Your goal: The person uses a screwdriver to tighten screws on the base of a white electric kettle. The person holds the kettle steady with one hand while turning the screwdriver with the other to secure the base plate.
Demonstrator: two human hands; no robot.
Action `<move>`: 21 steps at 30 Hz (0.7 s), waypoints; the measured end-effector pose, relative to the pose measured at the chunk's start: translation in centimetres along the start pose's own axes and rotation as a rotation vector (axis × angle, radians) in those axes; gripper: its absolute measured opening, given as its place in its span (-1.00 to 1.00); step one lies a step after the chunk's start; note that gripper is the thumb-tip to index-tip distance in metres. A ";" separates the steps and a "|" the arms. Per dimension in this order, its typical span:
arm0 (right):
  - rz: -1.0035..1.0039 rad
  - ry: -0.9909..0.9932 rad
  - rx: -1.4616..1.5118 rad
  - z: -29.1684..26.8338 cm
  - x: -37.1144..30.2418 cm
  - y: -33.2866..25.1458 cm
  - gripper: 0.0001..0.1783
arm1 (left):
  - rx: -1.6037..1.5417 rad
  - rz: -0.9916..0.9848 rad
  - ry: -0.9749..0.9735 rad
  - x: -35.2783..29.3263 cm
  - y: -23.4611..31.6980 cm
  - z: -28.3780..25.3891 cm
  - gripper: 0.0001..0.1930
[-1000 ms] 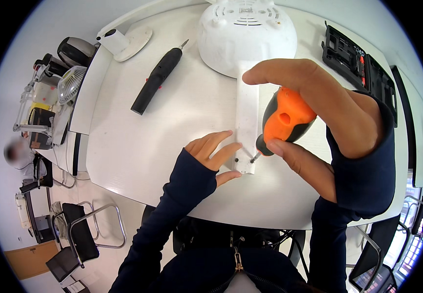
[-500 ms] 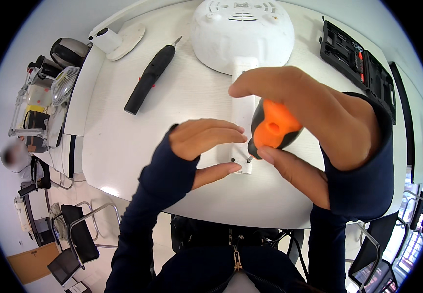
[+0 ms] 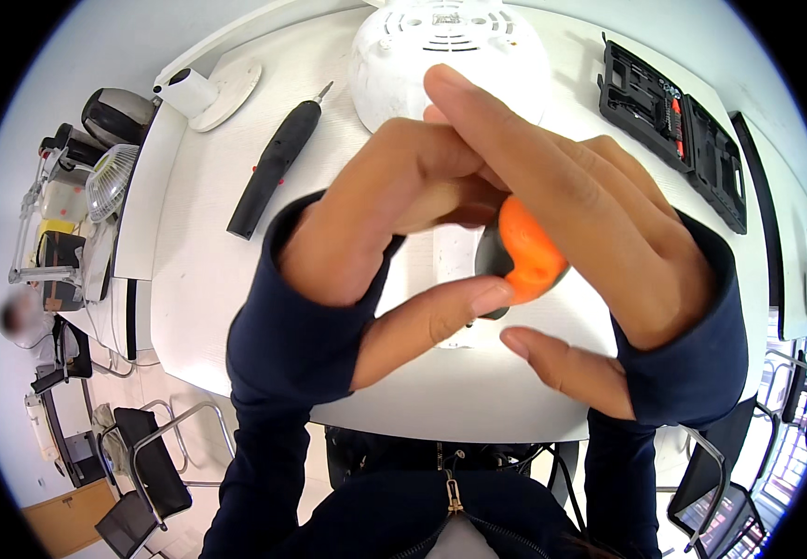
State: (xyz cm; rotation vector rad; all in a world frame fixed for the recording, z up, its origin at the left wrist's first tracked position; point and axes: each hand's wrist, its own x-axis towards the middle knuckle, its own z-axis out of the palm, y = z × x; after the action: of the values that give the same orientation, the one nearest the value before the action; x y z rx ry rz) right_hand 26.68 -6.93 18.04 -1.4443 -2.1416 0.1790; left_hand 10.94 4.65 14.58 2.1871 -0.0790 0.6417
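Note:
An orange and black screwdriver point(image 3: 534, 256) stands over the narrow white arm point(image 3: 450, 256) of a rounded white appliance point(image 3: 389, 79) with vent slots. My left hand point(image 3: 394, 214) is closed about the handle, its thumb pressed on the near side and its fingers behind, partly hidden. Curving over the handle from the other side is my right hand point(image 3: 589, 214), its fingers stretched out and its thumb apart from the handle. Whether the right palm touches the handle, I cannot tell. The screwdriver's tip and most of the white arm are covered by the hands and handle.
A black electric screwdriver point(image 3: 278, 168) lies on the white table point(image 3: 208, 307) to the left. Behind it stands a white round base with a stub point(image 3: 222, 98). An opened black tool case point(image 3: 673, 130) sits at the far right. Chairs point(image 3: 147, 456) and another person point(image 3: 26, 317) are beyond the table's left side.
My left hand has moved up and right from the white arm onto the screwdriver handle. My right thumb has come off the handle, and its fingers have straightened. The view has shifted slightly.

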 end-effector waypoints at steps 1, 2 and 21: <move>-0.004 -0.002 -0.007 0.1 0.1 0.1 -0.14 | -0.025 -0.015 -0.008 -0.1 0.0 -0.1 -0.42; -0.002 -0.013 -0.012 0.1 0.2 0.1 -0.16 | -0.034 0.006 0.008 -0.3 -0.2 0.1 -0.40; 0.079 -0.221 -0.193 -2.8 0.1 -1.6 -0.60 | -0.157 -0.037 0.217 -0.1 -0.7 2.1 -0.41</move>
State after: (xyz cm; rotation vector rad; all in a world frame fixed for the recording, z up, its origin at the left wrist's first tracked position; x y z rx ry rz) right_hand 26.72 -8.03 21.04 -1.6894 -2.3334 0.1717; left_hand 11.94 3.49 12.96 1.9524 0.0244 0.8190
